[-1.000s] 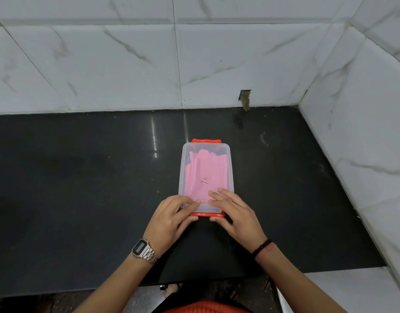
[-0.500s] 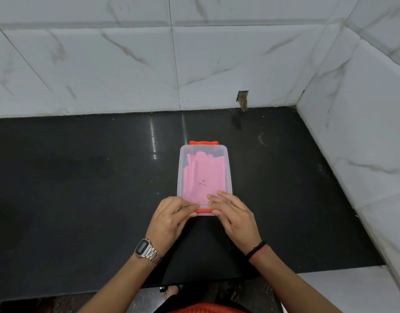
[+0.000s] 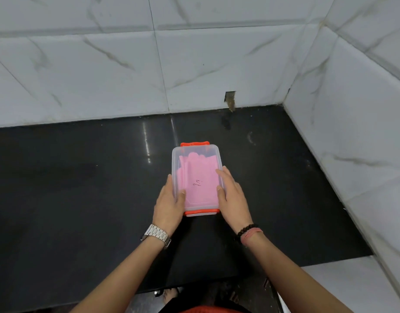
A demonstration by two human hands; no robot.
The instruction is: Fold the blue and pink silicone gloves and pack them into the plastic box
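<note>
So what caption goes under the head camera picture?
Both hands, left hand and right hand, hold the lidded plastic box with the pink glove inside.

The plastic box (image 3: 197, 154) is clear and frosted, with orange-red latches (image 3: 201, 211) at both ends; a pink glove (image 3: 199, 177) shows through its lid. The counter (image 3: 70, 188) is glossy black. The wall tiles (image 3: 104, 64) are white with grey-brown marble veins.

A home kitchen or utility corner: a polished black stone counter (image 3: 81, 188) meets white marble-look wall tiles (image 3: 217, 71) behind it.
</note>
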